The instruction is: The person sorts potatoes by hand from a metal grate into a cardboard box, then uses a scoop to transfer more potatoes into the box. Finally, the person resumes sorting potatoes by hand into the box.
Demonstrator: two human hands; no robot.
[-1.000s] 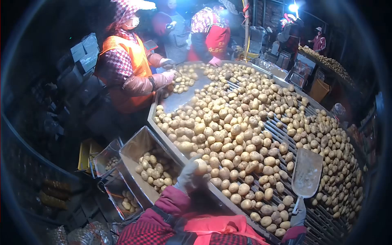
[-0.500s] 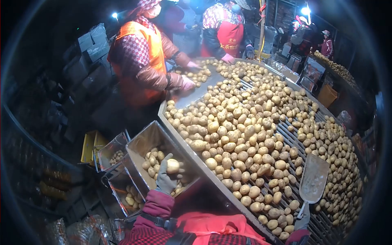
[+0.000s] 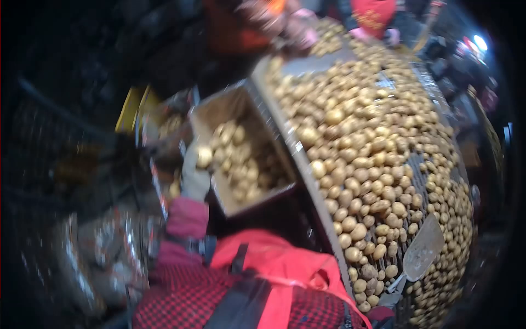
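Observation:
My left hand [image 3: 194, 174], in a grey glove, holds a potato [image 3: 204, 157] at the left edge of an open box [image 3: 226, 212]. Inside that box lies a pile of potatoes [image 3: 235, 159]. At the lower right my right hand [image 3: 391, 298], also gloved, is closed on the handle of a metal scoop [image 3: 424, 249]. The scoop's blade rests among many potatoes [image 3: 378, 192] spread over the slatted sorting table [image 3: 304, 159]. Motion blurs the view, and my right hand is partly hidden by the scoop's handle.
A co-worker's pink-gloved hands [image 3: 302, 30] are at the table's far left end. Another person in a red apron [image 3: 373, 15] stands behind it. Yellow crates [image 3: 134, 111] stand left of the box, and plastic-wrapped bundles [image 3: 104, 247] lie at the lower left.
The head view has turned, so the table and box appear shifted. My left hand, still holding a potato, has moved from over the box to its left edge. My right hand stays on the scoop.

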